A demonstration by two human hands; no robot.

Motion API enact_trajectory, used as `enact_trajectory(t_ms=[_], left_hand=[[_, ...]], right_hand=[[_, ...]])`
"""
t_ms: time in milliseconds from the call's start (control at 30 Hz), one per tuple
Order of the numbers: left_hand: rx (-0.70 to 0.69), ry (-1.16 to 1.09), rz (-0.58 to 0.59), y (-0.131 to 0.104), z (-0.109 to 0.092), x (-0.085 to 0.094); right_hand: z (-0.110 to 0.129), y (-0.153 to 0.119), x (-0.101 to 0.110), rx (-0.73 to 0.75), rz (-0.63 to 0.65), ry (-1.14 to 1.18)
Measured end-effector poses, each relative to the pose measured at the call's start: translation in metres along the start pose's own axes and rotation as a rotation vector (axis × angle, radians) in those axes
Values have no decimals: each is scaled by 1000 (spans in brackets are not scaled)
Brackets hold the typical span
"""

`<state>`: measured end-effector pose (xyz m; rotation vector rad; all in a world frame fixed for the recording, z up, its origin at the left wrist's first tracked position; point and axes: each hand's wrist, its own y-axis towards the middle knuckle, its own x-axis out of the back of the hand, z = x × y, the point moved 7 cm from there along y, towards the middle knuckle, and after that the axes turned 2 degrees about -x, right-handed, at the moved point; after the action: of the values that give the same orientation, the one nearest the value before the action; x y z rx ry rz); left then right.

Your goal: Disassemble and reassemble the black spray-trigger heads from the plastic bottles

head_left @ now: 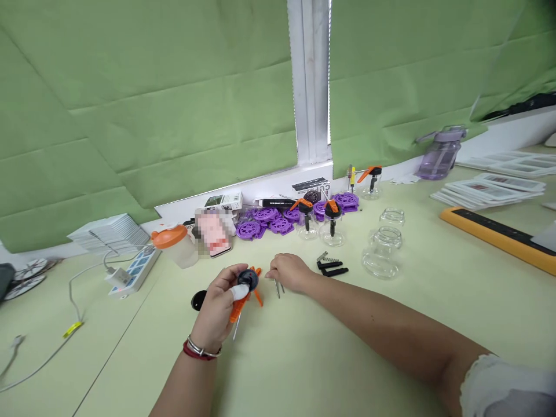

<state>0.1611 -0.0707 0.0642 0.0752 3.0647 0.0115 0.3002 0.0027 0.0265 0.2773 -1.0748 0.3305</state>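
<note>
My left hand [219, 298] is closed around a round black cap [248, 279] with an orange lever [237, 310] beneath it. A white wrap covers the thumb. Beside it on the table are more orange levers [258, 295], a black disc [198, 300] partly behind the hand, and a thin metal rod [237, 326]. My right hand [290, 271] rests low over the table with its fingers bent together at some thin metal rods [278, 288]; its fingertips are partly hidden, so what they pinch is unclear. To its right lie black plastic tubes [333, 270] and small springs [328, 258].
Glass jars [381, 260] stand at the right. Finished-looking jars with orange-lever caps [333, 223] stand by purple plastic wheels [280, 225] at the back. Around the edges are a phone [212, 231], an orange-lidded cup [182, 249], a power strip [138, 272] and a purple bottle [439, 156].
</note>
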Motion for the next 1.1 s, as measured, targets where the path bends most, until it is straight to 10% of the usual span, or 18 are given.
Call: enact_trajectory(t_ms=[333, 600, 900, 1100], left_hand=[[64, -44, 73, 3, 11, -7], [-157, 399, 31, 4, 18, -11], [-117, 435, 37, 3, 20, -14], [-83, 727, -181, 18, 20, 24]], right_hand=[[12, -20, 22, 37, -170, 266], [32, -41, 5, -14, 136, 847], [37, -53, 47, 217, -417, 423], [3, -55, 86, 197, -785, 575]])
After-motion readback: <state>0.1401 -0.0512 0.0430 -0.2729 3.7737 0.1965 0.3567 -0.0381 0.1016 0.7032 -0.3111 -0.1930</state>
